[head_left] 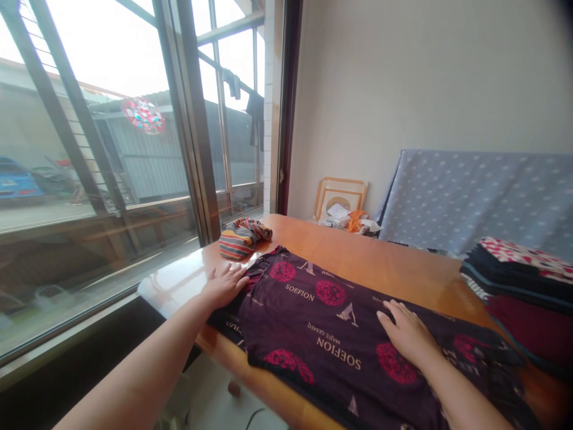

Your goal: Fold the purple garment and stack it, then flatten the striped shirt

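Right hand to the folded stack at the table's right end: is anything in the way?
Yes: the dark printed garment runs on past the right hand toward the folded stack. Beyond the garment's edge, only a strip of orange tabletop lies before the stack.

Your right hand (407, 334) hides part of the dark shirt (313, 334), whose lower end runs off the bottom edge. The folded stack (519, 286) is cut off at the right edge, the blue car (18, 179) at the left. The small pile (347, 218) by the picture frames (340, 191) is too small to tell.
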A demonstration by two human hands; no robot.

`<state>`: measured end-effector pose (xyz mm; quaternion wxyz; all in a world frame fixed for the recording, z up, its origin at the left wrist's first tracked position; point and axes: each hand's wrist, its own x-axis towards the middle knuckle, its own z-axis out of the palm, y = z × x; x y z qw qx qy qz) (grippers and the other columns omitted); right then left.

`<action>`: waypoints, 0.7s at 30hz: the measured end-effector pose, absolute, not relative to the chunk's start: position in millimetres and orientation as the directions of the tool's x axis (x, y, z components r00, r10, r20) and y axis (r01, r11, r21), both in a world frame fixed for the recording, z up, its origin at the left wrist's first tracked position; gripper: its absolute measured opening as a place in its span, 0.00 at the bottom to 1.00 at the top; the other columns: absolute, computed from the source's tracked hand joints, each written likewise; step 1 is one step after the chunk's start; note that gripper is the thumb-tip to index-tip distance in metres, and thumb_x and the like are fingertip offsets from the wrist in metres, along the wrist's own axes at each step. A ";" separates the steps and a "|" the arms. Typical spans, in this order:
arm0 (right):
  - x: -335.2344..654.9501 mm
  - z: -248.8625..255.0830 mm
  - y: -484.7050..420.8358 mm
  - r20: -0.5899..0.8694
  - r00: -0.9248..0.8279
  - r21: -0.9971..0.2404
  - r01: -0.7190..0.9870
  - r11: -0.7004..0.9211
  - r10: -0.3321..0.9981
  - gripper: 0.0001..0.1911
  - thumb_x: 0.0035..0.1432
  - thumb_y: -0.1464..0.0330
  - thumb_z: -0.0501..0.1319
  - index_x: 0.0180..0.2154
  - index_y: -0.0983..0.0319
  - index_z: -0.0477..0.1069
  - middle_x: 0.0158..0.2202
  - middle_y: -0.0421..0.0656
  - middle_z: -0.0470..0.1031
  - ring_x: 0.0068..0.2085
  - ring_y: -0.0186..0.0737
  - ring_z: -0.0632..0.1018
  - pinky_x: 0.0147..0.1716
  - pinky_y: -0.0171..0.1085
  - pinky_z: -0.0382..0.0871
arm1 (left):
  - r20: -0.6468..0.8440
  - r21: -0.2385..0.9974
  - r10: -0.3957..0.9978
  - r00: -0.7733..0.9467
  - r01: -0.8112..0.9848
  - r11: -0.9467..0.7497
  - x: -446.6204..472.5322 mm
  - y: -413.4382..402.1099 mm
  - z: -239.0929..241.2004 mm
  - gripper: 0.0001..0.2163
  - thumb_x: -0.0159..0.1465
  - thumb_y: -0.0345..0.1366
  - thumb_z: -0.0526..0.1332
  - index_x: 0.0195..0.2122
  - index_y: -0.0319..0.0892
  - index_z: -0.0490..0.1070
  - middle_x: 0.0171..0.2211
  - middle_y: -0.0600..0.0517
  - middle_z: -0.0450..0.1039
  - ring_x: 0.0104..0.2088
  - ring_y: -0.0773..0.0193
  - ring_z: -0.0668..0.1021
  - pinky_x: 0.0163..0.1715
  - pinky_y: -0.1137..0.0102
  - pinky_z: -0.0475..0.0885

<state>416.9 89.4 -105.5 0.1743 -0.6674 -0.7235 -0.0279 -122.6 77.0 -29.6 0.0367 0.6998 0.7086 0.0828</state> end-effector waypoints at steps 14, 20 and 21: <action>413.5 -98.8 92.7 0.233 0.027 -0.303 0.952 0.046 0.972 0.30 0.64 0.54 0.51 0.61 0.63 0.67 0.65 0.52 0.65 0.67 0.55 0.63 0.65 0.54 0.55 | 0.179 0.139 0.982 0.066 0.986 -0.091 -109.5 64.4 -44.5 0.27 0.71 0.53 0.41 0.65 0.52 0.64 0.68 0.48 0.61 0.69 0.50 0.59 0.65 0.47 0.54; 412.4 -79.0 85.9 0.209 0.084 -0.535 0.844 0.042 0.974 0.29 0.59 0.57 0.60 0.59 0.62 0.70 0.61 0.52 0.71 0.62 0.54 0.70 0.63 0.49 0.60 | 0.180 0.124 0.982 0.053 0.989 -0.076 -114.0 71.9 -48.8 0.29 0.71 0.55 0.41 0.65 0.51 0.63 0.69 0.46 0.59 0.69 0.45 0.58 0.63 0.44 0.54; 412.9 -75.8 85.3 0.196 0.109 -0.603 0.797 0.032 0.975 0.29 0.58 0.57 0.61 0.58 0.61 0.71 0.59 0.51 0.73 0.61 0.53 0.72 0.63 0.48 0.61 | 0.182 0.119 0.982 0.053 0.990 -0.075 -114.3 72.4 -48.2 0.29 0.70 0.56 0.41 0.65 0.50 0.63 0.68 0.46 0.59 0.69 0.45 0.58 0.63 0.45 0.54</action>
